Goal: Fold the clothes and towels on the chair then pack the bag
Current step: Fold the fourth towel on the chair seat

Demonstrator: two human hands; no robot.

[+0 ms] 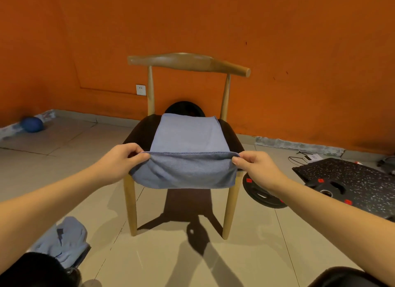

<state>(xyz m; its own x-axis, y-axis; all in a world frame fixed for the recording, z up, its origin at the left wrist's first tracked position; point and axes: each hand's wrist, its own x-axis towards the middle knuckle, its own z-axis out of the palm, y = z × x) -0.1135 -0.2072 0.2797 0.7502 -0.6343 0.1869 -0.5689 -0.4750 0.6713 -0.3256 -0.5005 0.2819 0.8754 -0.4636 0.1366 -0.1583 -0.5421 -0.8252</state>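
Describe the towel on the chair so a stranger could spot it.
Find the wooden chair against the orange wall. A blue-grey towel lies spread over its dark seat, near corners pinched by the left hand and right hand. The other blue cloths lie bundled on the floor.

My left hand (pixel 123 160) pinches one corner of the blue towel (pixel 186 134) and my right hand (pixel 256 169) pinches the other, with the stitched edge pulled taut between them. Beyond my grip the towel lies flat on the dark seat of the wooden chair (pixel 188 62). Below my grip a fold hangs over the seat's front edge. Just right of my right hand is a black weight plate (pixel 260 192), near a speckled black mat (pixel 352 179). Below my left forearm, pale blue cloth (pixel 64 241) lies on the tiles.
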